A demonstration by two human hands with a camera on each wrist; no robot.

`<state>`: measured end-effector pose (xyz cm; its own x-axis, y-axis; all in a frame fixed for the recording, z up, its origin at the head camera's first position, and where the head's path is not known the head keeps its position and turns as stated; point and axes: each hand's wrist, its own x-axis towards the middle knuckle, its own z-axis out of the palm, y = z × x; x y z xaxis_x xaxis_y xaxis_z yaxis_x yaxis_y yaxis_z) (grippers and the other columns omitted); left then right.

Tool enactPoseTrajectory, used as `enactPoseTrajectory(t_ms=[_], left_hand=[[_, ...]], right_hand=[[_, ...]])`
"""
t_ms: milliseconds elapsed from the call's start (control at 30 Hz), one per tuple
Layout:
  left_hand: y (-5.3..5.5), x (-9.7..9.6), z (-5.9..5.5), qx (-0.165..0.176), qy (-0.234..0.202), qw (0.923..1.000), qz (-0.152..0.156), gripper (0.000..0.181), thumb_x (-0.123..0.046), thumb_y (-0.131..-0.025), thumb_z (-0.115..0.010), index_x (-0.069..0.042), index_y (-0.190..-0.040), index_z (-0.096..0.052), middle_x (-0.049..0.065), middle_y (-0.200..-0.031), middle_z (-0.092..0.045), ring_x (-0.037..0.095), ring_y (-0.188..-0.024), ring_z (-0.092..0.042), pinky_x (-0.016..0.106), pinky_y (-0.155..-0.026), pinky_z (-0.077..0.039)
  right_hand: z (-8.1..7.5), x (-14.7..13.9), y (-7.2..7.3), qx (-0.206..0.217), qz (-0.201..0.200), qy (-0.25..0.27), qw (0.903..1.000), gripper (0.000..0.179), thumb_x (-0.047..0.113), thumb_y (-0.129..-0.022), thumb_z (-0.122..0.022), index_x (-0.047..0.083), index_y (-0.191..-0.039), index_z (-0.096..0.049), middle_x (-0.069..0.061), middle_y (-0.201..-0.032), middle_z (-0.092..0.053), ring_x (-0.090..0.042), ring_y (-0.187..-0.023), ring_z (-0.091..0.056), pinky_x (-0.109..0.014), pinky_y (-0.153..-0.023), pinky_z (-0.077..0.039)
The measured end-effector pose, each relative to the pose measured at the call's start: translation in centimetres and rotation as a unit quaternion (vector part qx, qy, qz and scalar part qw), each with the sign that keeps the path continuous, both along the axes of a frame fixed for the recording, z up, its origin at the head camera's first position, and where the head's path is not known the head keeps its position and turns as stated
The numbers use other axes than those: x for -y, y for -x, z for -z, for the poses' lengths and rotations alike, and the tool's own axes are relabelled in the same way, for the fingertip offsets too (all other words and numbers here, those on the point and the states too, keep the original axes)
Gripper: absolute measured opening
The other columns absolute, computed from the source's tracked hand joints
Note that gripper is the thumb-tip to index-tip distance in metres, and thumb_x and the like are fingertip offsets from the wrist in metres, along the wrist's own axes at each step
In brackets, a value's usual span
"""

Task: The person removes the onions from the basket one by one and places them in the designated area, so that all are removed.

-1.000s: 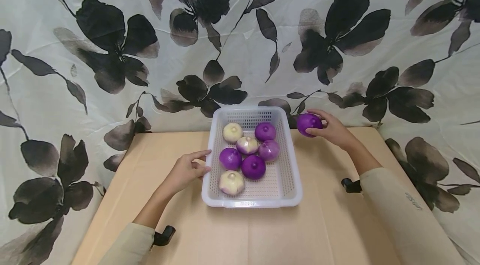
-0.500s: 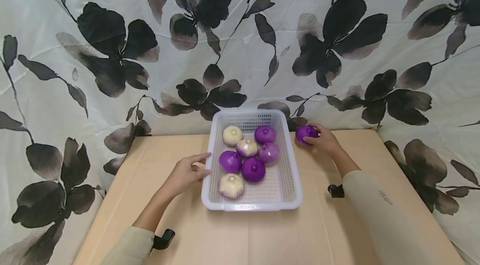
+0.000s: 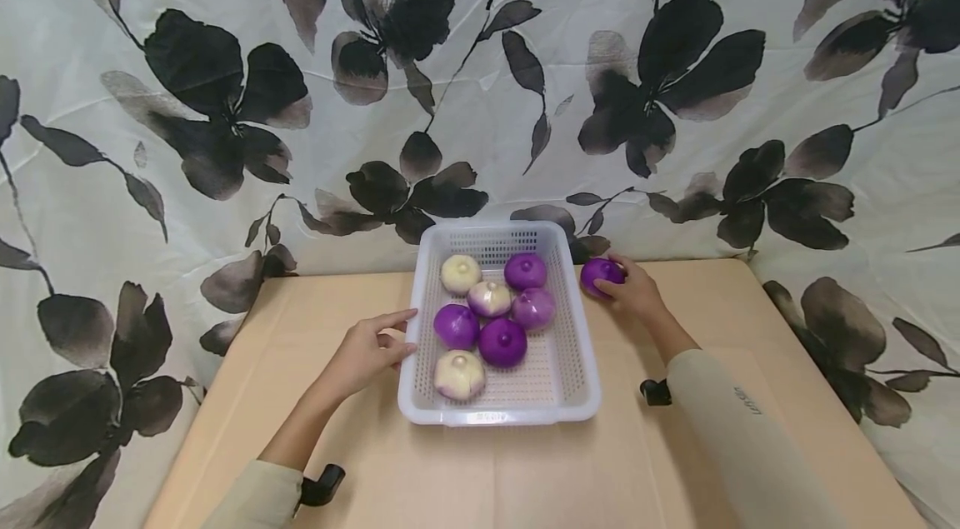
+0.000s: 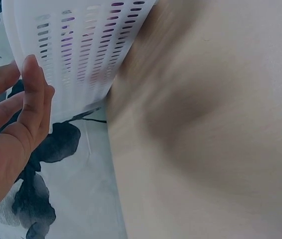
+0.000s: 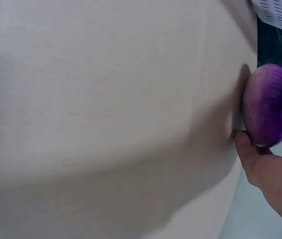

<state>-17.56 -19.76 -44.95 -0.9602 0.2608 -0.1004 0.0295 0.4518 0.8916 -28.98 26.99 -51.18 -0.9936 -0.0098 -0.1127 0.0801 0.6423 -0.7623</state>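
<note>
My right hand (image 3: pixel 636 289) grips a purple onion (image 3: pixel 598 277) low over the table, just right of the basket's back right corner. In the right wrist view the fingers curl round this onion (image 5: pixel 266 107), with its side close to the tabletop. At the left side my left hand (image 3: pixel 369 352) pinches the rim of a white plastic basket (image 3: pixel 498 417). In the left wrist view its fingertips lie at the rim and outer wall of the slotted basket (image 4: pixel 76 50). Inside the basket sit several onions, purple ones (image 3: pixel 502 342) and pale ones (image 3: pixel 460 374).
The basket stands on a light wooden table (image 3: pixel 495 479), toward its back edge. Behind the table hangs a white cloth (image 3: pixel 547 137) with dark flowers. Black wrist cameras, such as the left one (image 3: pixel 323 486), stick out near the cuffs.
My right hand has come down and moved left toward the basket with the purple onion in its grip. The left hand stays at the basket's rim, and the onions inside keep their places.
</note>
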Motion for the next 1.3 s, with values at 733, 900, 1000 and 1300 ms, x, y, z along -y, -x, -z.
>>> enactPoseTrajectory(t_ms=[733,900,1000,1300], left_hand=[[0.01,0.25,-0.31,-0.010,-0.003,0.9999,0.014,0.058,-0.002,-0.093,-0.073,0.004,-0.147,-0.053,0.028,-0.126,-0.062,0.016,-0.074,-0.072,0.040,-0.065,-0.064],[0.06,0.23,-0.39,-0.008,-0.007,0.9998,0.015,0.058,-0.002,-0.093,-0.073,0.004,-0.147,-0.053,0.027,-0.126,-0.061,0.017,-0.074,-0.072,0.035,-0.064,-0.063],[0.04,0.18,-0.52,-0.005,-0.011,0.9998,0.015,0.059,-0.002,-0.093,-0.074,0.003,-0.147,-0.053,0.027,-0.127,-0.061,0.017,-0.075,-0.072,0.041,-0.067,-0.064],[-0.03,0.26,-0.55,-0.006,-0.014,0.9998,0.014,0.059,-0.002,-0.093,-0.074,0.004,-0.147,-0.052,0.028,-0.127,-0.061,0.021,-0.076,-0.073,0.034,-0.064,-0.063]], right_hand=[[0.15,0.25,0.21,0.015,-0.028,-0.002,0.9995,0.081,0.027,-0.101,-0.067,0.004,-0.164,-0.022,-0.035,-0.158,-0.034,-0.053,-0.144,-0.037,-0.063,-0.121,-0.032],[0.26,0.12,0.27,0.019,-0.028,-0.001,0.9994,0.080,0.025,-0.101,-0.067,0.006,-0.164,-0.020,-0.035,-0.158,-0.034,-0.053,-0.144,-0.037,-0.063,-0.121,-0.032],[0.38,-0.02,0.41,0.015,-0.029,-0.004,0.9995,0.080,0.023,-0.101,-0.066,0.006,-0.164,-0.020,-0.037,-0.155,-0.037,-0.053,-0.143,-0.039,-0.063,-0.121,-0.033],[0.54,-0.14,0.65,0.022,-0.035,-0.002,0.9991,0.083,0.025,-0.101,-0.068,0.006,-0.165,-0.018,-0.037,-0.155,-0.036,-0.054,-0.143,-0.039,-0.063,-0.120,-0.034]])
